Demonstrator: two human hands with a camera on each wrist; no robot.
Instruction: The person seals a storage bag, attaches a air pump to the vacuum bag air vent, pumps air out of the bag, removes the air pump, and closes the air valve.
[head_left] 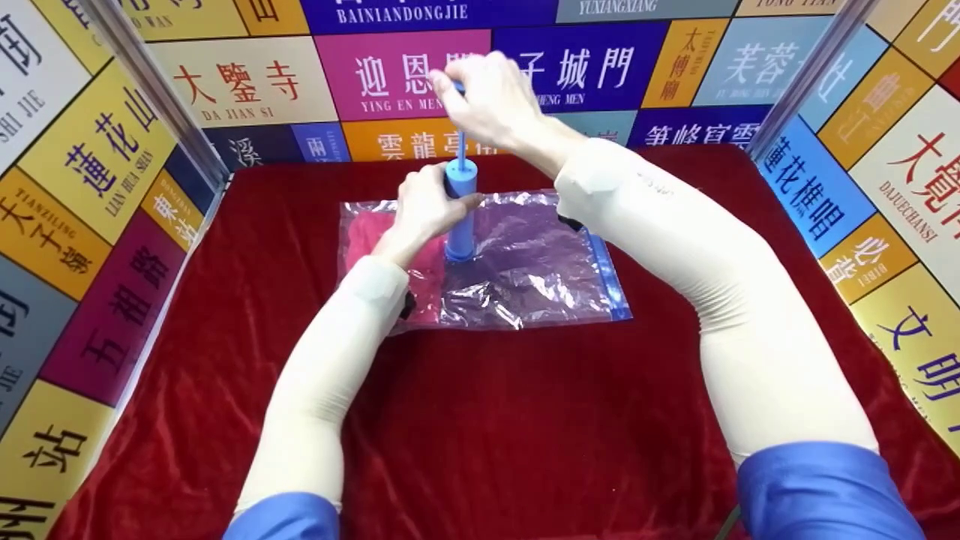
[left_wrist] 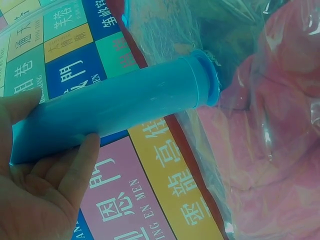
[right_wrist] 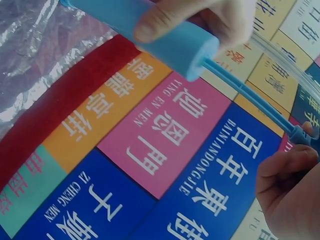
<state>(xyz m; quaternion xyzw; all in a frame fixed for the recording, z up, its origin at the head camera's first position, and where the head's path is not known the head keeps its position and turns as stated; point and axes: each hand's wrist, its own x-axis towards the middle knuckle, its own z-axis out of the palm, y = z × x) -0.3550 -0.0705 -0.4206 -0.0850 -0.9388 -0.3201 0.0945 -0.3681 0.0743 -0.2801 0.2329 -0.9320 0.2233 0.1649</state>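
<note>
A blue hand pump stands upright on a clear plastic storage bag. Its base meets the bag's surface, as the left wrist view also shows. My left hand grips the pump's cylinder near its top, thumb on one side and fingers round the other. Above it, my right hand holds the handle at the end of the rod, which is drawn far out of the cylinder. Inside the bag, at its left, lies a folded pink cloth. The pump's base hides the part of the bag beneath it.
A dark red cloth covers the table under the bag. The bag's right edge has a blue strip. Panels with printed characters rise behind and on both sides, with metal posts at the back corners.
</note>
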